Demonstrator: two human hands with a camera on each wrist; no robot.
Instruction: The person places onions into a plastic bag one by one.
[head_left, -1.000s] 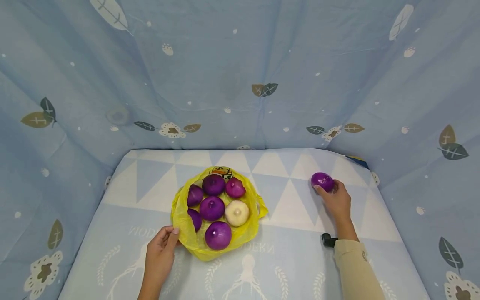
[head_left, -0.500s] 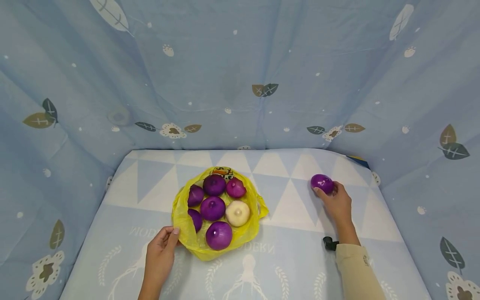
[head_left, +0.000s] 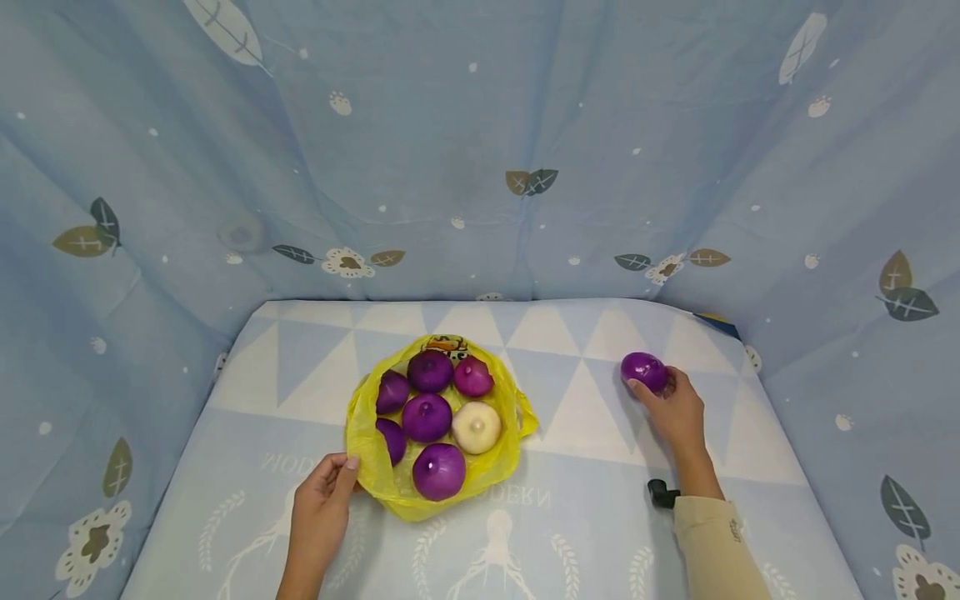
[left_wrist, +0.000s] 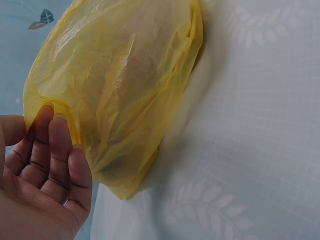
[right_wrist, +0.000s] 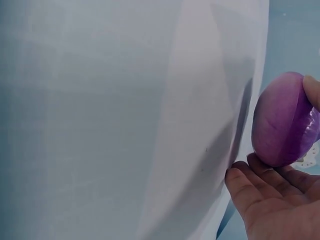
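A yellow plastic bag stands wide-mouthed left of the table's middle. Inside it lie several purple onions and one white onion. My left hand pinches the bag's near left rim between thumb and fingers; in the left wrist view, the fingers fold against the thin yellow plastic. Far to the right, my right hand grips a glossy purple onion. The right wrist view shows this onion between the thumb and the fingertips, over the cloth. Folds of the bag partly hide the leftmost onions.
A pale blue and white patterned cloth covers the table. Blue curtains enclose it at the back and both sides. A small black device sits at my right wrist, by the beige sleeve.
My right hand, with the purple onion in its grip, has come slightly nearer to me. The left hand keeps its pinch on the bag, and the bagged onions stay put.
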